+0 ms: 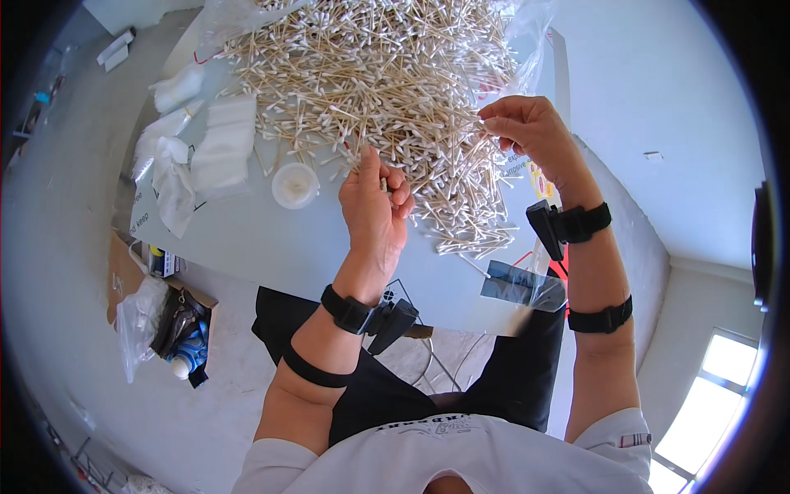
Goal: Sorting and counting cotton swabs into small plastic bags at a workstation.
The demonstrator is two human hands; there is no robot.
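A large heap of cotton swabs (370, 74), with pale wooden sticks and white tips, spreads over the far part of the table. At its near edge my left hand (374, 198) is closed, thumb up, around a few cotton swabs whose white ends show beside the thumb and fingers. My right hand (535, 136) reaches to the heap's right side. Its thumb and index finger are pinched together at the swabs, and whatever lies between the fingertips is too small to make out. Left of my left hand stands a small round white tub (295, 186).
Stacked clear plastic bags (224, 144) lie on the table (247, 239) at the left. A dark-and-clear packet (522, 284) rests at the near right edge. Clear plastic film (535, 49) edges the heap. An open cardboard box (123, 276) with odds and ends stands below left.
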